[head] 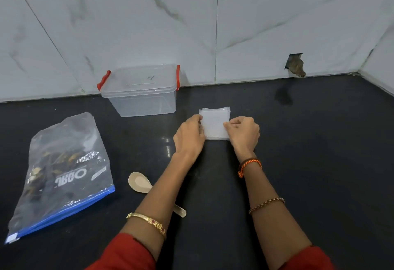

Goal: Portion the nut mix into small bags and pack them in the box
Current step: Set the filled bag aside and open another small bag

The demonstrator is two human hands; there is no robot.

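A stack of small clear bags (215, 121) lies flat on the black counter (309, 163) in the middle. My left hand (188, 136) grips the stack's left edge and my right hand (243, 133) pinches its right edge. A large zip bag of nut mix (61, 171) with a blue seal lies on its side at the left. A clear plastic box (141, 92) with red clips stands behind, its lid on. A pale wooden spoon (140, 183) lies bowl-up beside my left forearm, which hides part of the handle.
A white marble-tiled wall (234, 24) runs along the back of the counter and turns a corner at the right. A rough hole in the tile (295, 65) sits low at the back right.
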